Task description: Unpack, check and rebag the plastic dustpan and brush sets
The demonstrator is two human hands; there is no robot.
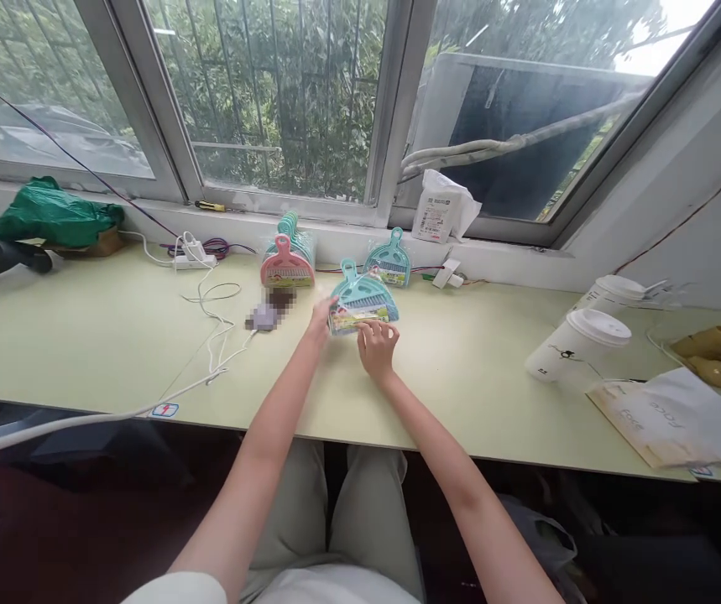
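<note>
Above the table's middle is a teal mini dustpan-and-brush set (363,294) in clear wrapping, its handle pointing away from me. A printed label runs across its lower part. My left hand (321,317) is closed on the set's left edge. Along the lower edge, the bent fingers of my right hand (378,346) grip the wrapped set near the label. Behind to the left stands a row of similar wrapped sets, with a pink dustpan set (287,270) in front. Another teal dustpan set (390,258) stands behind to the right, near the wall.
White cables (215,335) and a pixelated item (265,314) lie left of my hands. A power strip (194,258) sits near the wall. At right are lidded white cups (577,346) and a paper bag (662,415). A tissue pack (441,210) stands on the sill.
</note>
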